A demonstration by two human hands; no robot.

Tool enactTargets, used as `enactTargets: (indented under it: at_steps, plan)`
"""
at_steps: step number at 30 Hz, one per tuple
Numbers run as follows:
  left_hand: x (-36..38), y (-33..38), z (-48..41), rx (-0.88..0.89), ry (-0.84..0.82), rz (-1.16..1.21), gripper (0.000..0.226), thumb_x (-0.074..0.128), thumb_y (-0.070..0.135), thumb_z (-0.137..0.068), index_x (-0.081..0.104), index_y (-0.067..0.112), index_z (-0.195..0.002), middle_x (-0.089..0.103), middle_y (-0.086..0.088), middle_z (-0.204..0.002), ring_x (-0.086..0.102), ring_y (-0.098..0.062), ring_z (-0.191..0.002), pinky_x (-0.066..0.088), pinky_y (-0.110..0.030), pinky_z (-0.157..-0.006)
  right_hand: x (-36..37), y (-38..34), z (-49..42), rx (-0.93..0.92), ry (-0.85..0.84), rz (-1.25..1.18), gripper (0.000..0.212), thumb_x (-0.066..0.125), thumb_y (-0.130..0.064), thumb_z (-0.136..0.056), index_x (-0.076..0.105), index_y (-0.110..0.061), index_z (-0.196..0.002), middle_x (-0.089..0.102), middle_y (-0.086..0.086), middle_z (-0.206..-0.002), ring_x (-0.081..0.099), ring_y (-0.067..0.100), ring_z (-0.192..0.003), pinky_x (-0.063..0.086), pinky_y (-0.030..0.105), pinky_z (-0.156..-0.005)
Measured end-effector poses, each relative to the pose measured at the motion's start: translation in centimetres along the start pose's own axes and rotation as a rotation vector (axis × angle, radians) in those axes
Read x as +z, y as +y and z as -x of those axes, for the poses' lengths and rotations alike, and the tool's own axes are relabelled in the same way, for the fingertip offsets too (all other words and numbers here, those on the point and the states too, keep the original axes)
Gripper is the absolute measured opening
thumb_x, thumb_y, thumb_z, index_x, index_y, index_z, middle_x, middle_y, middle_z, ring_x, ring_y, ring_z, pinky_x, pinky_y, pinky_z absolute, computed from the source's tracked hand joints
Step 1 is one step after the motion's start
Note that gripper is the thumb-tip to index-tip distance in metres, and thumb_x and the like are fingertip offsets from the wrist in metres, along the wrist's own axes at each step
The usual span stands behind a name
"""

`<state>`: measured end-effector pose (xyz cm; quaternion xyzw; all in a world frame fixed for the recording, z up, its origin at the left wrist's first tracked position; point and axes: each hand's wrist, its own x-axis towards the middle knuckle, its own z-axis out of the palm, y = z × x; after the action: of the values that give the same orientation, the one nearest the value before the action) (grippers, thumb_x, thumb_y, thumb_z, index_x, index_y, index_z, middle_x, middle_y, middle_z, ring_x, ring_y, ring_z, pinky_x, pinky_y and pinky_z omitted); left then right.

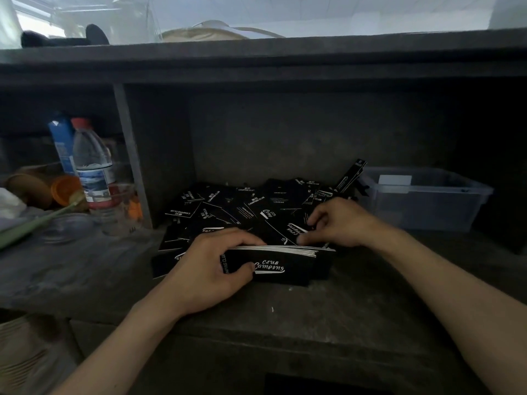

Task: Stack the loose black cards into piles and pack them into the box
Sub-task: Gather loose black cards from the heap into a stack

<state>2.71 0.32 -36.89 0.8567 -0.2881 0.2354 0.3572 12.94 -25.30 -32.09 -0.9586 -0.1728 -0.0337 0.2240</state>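
At centre, our left hand (211, 269) grips the stack (273, 262) by its end while our right hand (342, 223) pinches a loose card (293, 230); thin, light, slippery, they seem best squeezed at the edges.

Black cards (242, 206) printed with white lettering, white along the edges of the stack (285, 267). Translucent grey box (427, 206); clear bottle (91, 163) with red cap and blue-and-white label. Dark grey shelf (313, 309).
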Motion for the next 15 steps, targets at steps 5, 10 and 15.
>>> enactTargets:
  at_steps: [5,10,15]
  plan:
    - [0.0,-0.1,0.0,-0.007,0.004,-0.01,0.031,0.072,0.021,-0.085,0.073,0.028,-0.115,0.069,0.018,-0.108,0.068,-0.007,-0.104,0.053,-0.018,-0.089,-0.8,-0.3,0.2,0.091,-0.089,-0.054,0.041,0.089,-0.034,-0.064,0.069,-0.022,-0.097,0.068,-0.007,-0.084,0.065,0.009,-0.08,0.048,0.023,-0.07]
    - [0.0,-0.2,0.0,-0.025,-0.009,-0.004,0.031,0.076,0.013,-0.087,0.073,0.025,-0.115,0.07,0.019,-0.107,0.068,-0.005,-0.104,0.054,-0.019,-0.088,-2.0,0.0,0.3,0.182,-0.034,-0.547,0.024,0.077,-0.007,-0.079,0.069,-0.008,-0.102,0.074,0.01,-0.094,0.071,0.017,-0.079,0.059,0.03,-0.071]
    - [0.1,0.0,-0.1,-0.024,0.005,0.002,0.028,0.072,0.019,-0.083,0.075,0.023,-0.11,0.07,0.016,-0.104,0.069,-0.007,-0.102,0.054,-0.021,-0.088,-2.6,-0.5,0.6,0.14,-0.005,-0.953,0.101,0.072,0.019,-0.07,0.025,-0.021,-0.15,0.063,0.018,-0.116,0.071,0.03,-0.094,0.062,0.038,-0.069]
